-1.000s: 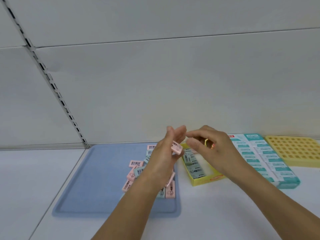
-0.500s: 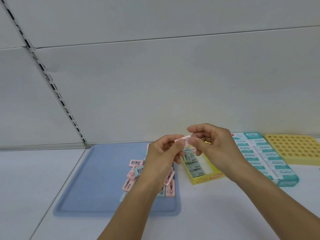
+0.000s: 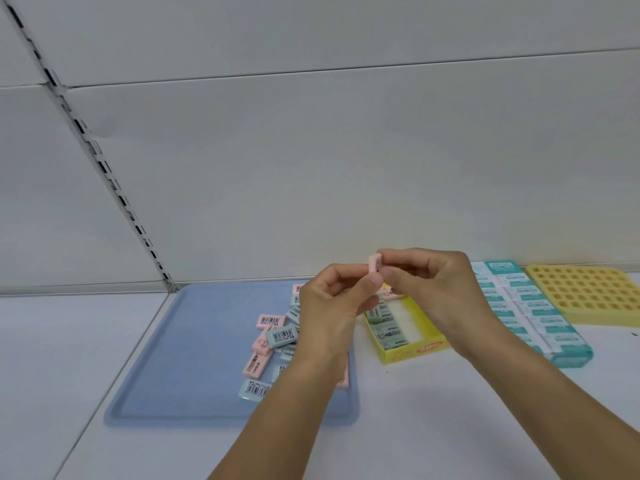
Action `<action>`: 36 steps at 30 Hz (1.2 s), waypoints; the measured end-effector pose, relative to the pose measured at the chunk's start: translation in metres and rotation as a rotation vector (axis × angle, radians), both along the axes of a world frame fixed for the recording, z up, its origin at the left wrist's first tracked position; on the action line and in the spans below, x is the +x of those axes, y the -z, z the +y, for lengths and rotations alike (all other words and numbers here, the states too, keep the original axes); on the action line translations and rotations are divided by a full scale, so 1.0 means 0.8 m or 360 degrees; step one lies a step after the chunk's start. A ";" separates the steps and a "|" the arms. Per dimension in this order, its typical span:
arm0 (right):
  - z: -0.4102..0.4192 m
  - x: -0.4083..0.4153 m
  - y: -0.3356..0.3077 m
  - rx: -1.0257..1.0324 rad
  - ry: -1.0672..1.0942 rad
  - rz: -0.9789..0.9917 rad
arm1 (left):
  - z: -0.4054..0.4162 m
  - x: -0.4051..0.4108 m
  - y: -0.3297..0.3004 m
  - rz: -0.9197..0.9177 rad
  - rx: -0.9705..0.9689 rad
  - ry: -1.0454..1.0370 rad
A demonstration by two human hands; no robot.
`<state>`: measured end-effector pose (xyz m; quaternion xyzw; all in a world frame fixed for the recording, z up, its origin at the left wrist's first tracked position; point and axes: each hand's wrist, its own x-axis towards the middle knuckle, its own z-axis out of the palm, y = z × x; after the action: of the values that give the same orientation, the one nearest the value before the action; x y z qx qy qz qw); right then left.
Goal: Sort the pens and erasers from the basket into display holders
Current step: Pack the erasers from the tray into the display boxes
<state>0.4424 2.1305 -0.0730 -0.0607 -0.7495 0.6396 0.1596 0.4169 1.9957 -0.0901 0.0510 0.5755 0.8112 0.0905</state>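
One small pink rectangular eraser is pinched at once by the left hand and the right hand, held in the air above the far end of the open yellow cardboard display box, probably to turn it for slotting beside the blue erasers there. Loose pink and blue erasers wait along the right side of the flat blue plastic tray. Further right on the white counter sit a filled teal eraser box and a yellow holed pen holder.

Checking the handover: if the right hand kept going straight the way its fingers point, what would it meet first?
Probably the left hand: the right hand points leftward, both pinching one pink eraser between them.
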 end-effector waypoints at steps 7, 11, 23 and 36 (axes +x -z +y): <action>0.011 -0.007 0.007 0.0425 -0.0045 0.0071 | -0.002 -0.004 -0.001 -0.0040 0.0000 0.0109; 0.039 -0.017 0.008 0.1488 0.0166 0.0056 | -0.009 -0.010 0.022 0.0626 -0.1621 -0.0093; 0.054 -0.035 0.026 0.2335 -0.0381 -0.0104 | -0.008 -0.012 0.033 0.0947 -0.2203 0.0127; 0.049 -0.039 0.047 0.2381 -0.0249 -0.0174 | -0.015 -0.013 0.039 0.0976 -0.2032 0.0210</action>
<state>0.4112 2.1700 -0.1109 0.0856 -0.9929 -0.0343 0.0749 0.4062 1.9837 -0.1213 0.2487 0.9336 0.2575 -0.0145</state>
